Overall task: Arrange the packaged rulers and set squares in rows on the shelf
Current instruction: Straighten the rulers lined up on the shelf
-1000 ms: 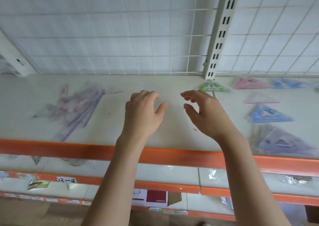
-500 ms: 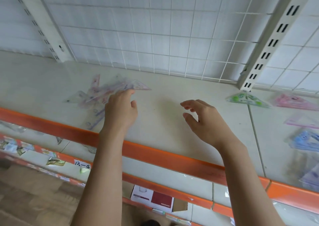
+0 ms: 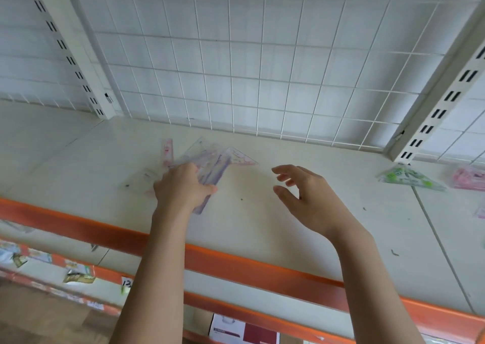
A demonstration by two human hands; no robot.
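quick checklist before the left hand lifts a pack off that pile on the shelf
1. Left hand on the pile of ruler packs: ok, it rests on the near end.
2. Grip on one pack only: cannot tell, the fingers are hidden under the hand.
3. Right hand free to help: ok, open and holding nothing.
4. Bare shelf between pile and green set square: ok.
5. Pile sorted: not ok, packs overlap at angles.

light: bright, even | shadows: faint | blur: slight motion | edges: wide-angle bend
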